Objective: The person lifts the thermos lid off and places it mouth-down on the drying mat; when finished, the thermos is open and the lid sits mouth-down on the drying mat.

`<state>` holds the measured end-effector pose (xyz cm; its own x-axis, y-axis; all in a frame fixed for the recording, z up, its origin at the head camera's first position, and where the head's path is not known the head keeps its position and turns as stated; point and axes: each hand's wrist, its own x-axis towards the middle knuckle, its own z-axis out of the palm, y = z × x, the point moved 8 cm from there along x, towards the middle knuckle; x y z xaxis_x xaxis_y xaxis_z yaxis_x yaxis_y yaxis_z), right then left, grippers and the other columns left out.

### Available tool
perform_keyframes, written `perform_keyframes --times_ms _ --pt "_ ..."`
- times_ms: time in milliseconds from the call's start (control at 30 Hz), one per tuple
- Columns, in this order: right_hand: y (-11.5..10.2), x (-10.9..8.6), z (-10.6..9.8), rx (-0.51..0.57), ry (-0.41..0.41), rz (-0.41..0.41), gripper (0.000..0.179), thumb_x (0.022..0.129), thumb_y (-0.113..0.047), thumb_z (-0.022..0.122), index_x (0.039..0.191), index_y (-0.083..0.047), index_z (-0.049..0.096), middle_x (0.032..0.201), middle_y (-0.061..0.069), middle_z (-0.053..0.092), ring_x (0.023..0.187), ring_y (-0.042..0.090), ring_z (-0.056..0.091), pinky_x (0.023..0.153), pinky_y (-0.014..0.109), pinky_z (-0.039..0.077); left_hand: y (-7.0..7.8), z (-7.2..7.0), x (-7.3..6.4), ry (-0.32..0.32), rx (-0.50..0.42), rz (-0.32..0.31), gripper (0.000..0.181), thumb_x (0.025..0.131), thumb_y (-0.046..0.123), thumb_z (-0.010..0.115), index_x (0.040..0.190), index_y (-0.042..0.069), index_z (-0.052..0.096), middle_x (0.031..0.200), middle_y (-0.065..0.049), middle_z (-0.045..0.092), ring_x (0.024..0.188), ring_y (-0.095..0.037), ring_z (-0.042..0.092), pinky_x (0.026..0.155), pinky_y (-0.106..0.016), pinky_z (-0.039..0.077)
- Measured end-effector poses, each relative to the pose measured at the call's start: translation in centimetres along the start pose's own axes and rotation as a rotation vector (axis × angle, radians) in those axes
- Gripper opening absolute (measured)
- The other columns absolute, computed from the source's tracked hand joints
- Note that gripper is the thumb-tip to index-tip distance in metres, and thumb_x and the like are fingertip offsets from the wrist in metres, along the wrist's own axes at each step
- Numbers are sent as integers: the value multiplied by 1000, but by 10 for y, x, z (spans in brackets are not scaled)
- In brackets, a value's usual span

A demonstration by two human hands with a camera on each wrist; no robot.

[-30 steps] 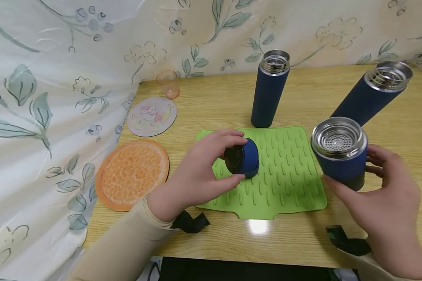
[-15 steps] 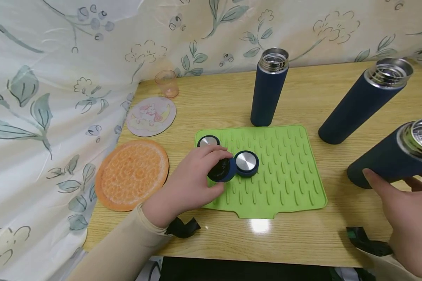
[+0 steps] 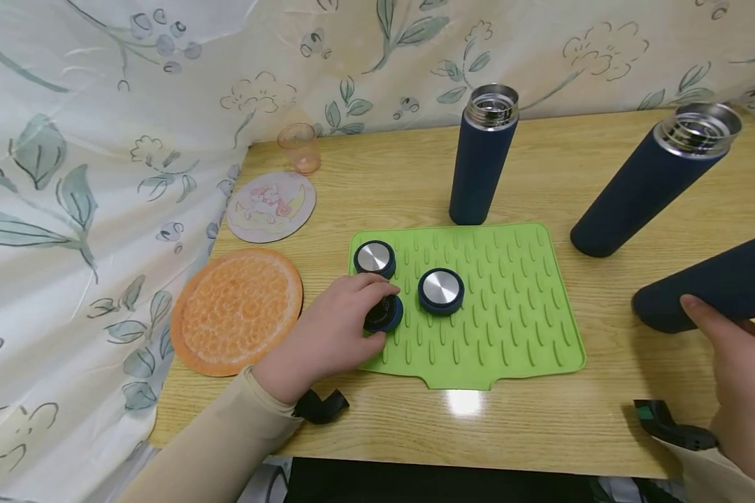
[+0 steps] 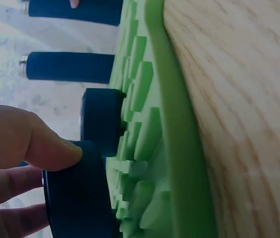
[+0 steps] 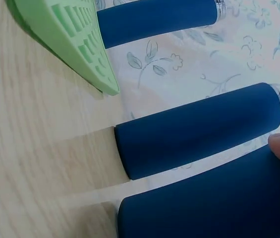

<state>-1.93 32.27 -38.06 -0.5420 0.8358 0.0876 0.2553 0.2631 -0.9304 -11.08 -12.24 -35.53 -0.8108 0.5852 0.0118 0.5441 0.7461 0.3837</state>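
My left hand [image 3: 327, 328] pinches a dark blue bottle lid [image 3: 386, 314] between thumb and fingers, low over the left part of a ribbed green mat [image 3: 503, 300]. In the left wrist view the thumb presses the side of this lid [image 4: 78, 193], close to the mat. Another lid [image 3: 374, 256] with a silver disc lies behind it, and a third lid [image 3: 441, 288] to its right. On the right, my right hand [image 3: 739, 384] grips a dark blue thermos bottle [image 3: 711, 283], upright close over the table; its top is out of the head view.
Two lidless thermos bottles stand on the table, one behind the mat [image 3: 483, 168] and one at the right [image 3: 651, 185]. To the left lie a round orange mat [image 3: 235, 311] and a round pink-print mat [image 3: 270, 206], with a small clear pink cup [image 3: 300, 148] at the back.
My left hand has carried its lid left and set it lower toward the mat, uncovering the other two lids. My right hand has moved right with the thermos bottle.
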Motion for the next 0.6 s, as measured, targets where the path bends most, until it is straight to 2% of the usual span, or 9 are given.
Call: perform_keyframes --times_ms 67,133,167,200,267,333,433,500,600 --pt "4 0 2 78 -24 74 81 99 8 71 168 -25 42 166 -9 51 135 1 58 123 20 38 -2 3 1 -19 9 -13 59 88 15 85 145 13 70 148 -8 67 136 -34 63 118 -49 52" --pt "10 -1 1 74 -29 187 78 102 -1 72 168 -31 42 170 -13 47 133 -2 55 122 18 34 -4 5 1 -32 15 -20 59 89 16 85 146 13 70 149 -8 67 137 -34 63 118 -48 52" --pt "10 -1 1 71 -29 210 79 103 -3 73 168 -33 41 172 -13 45 140 -1 52 126 19 31 -5 6 1 -41 18 -25 59 90 17 84 147 14 70 150 -8 67 138 -34 63 119 -48 51" --pt "10 -1 1 75 -27 224 78 102 -4 74 167 -33 42 170 -14 47 139 0 52 123 19 35 -6 7 1 -47 21 -29 59 90 17 84 147 14 69 150 -7 67 139 -34 62 119 -48 51" --pt "10 -1 -1 70 -12 242 78 101 -6 76 166 -35 43 166 -15 51 135 -1 53 123 20 36 -6 8 1 -58 23 -36 60 91 18 84 148 15 69 151 -7 67 140 -34 62 120 -49 50" --pt "6 -1 -1 52 -3 219 80 100 -7 78 166 -35 42 160 -16 54 128 -4 53 121 21 40 -7 10 1 -67 29 -41 60 91 19 84 149 15 68 152 -7 66 141 -34 61 120 -48 50" --pt "2 -4 -1 31 0 185 83 101 -5 76 167 -35 37 161 -16 51 138 -1 51 128 25 36 -7 12 1 -82 42 -44 60 92 20 83 150 16 68 153 -6 66 140 -33 62 120 -47 50" --pt "-1 -4 0 24 1 160 86 100 -3 76 169 -34 34 162 -15 49 141 1 50 128 27 37 -8 13 2 -90 49 -45 60 92 21 82 151 16 67 153 -6 66 140 -33 62 120 -47 50" --pt "3 -2 0 79 7 184 86 99 -1 77 167 -35 37 161 -14 50 138 1 52 126 25 39 -8 14 2 -92 47 -43 60 93 21 82 151 15 67 153 -7 66 141 -34 61 121 -47 49"
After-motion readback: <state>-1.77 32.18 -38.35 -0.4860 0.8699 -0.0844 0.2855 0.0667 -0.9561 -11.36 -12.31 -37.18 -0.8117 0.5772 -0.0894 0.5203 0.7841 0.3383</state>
